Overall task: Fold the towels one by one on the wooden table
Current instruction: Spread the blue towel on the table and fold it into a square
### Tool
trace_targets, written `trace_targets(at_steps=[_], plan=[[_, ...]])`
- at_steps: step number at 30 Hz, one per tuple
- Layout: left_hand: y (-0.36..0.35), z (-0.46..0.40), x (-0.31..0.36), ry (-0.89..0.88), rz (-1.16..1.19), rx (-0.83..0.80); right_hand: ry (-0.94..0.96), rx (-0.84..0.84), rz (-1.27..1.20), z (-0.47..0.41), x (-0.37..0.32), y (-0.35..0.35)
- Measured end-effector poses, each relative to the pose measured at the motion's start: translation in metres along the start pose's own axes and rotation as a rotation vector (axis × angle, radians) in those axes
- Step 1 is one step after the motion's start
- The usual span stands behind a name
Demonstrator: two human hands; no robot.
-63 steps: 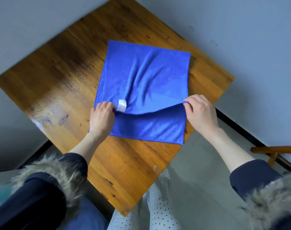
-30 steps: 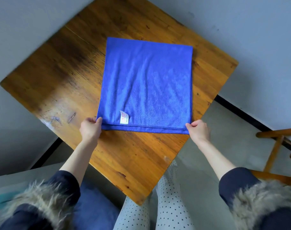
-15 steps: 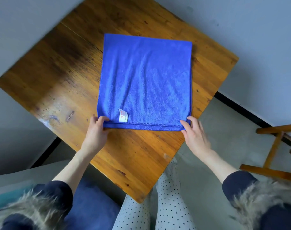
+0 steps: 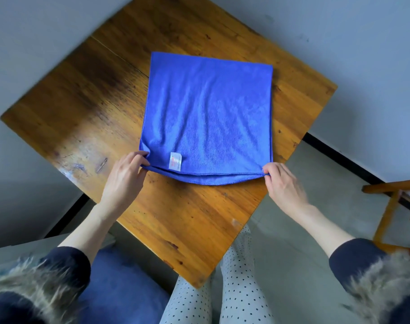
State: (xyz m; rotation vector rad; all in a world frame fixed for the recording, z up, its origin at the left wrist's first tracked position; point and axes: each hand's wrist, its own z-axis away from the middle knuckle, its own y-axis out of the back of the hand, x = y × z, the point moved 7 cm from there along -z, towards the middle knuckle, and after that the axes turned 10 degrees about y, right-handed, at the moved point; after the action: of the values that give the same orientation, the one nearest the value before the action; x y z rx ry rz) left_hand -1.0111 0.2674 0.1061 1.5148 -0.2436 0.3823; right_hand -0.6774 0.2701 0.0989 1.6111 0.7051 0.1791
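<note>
Both grips are narrow pinches on cloth: the left hand (image 4: pixel 124 178) pinches the lower-left corner of the blue towel (image 4: pixel 206 118) between thumb and curled fingers, and the right hand (image 4: pixel 284 183) pinches the lower-right corner the same way.

Folded over once, the towel lies in the middle of the frame on the wooden surface (image 4: pixel 82 108), two layers showing along the near edge. Where the corners are pinched that edge sits a little raised, and between them the lower layer sags out in a shallow curve below the stitched hem of the upper one. Its colour is a strong, even blue with a soft nap and faint lengthwise ripples running from the far edge toward the hands. The far edge and both side edges lie straight and flat. A small white label (image 4: pixel 175 161) with reddish print sits on the top layer near the lower-left corner, just beside the left thumb.

A wooden chair (image 4: pixel 391 206) stands at the right edge of the frame.
</note>
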Motion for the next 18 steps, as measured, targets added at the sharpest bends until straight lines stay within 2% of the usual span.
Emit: trace_targets(at_steps=[5, 9, 13, 18], plan=[[0.0, 0.006, 0.002, -0.129, -0.031, -0.037, 0.11, -0.138, 0.099, 0.001, 0.007, -0.002], [-0.005, 0.006, 0.003, -0.187, -0.188, -0.039, 0.183, -0.133, 0.063, 0.004, -0.004, -0.013], [-0.012, 0.01, -0.002, -0.179, -0.296, -0.061, 0.154, -0.109, 0.055, 0.009, -0.013, -0.025], [-0.016, 0.014, -0.009, -0.172, -0.254, -0.07, 0.047, -0.06, 0.007, 0.003, -0.001, -0.028]])
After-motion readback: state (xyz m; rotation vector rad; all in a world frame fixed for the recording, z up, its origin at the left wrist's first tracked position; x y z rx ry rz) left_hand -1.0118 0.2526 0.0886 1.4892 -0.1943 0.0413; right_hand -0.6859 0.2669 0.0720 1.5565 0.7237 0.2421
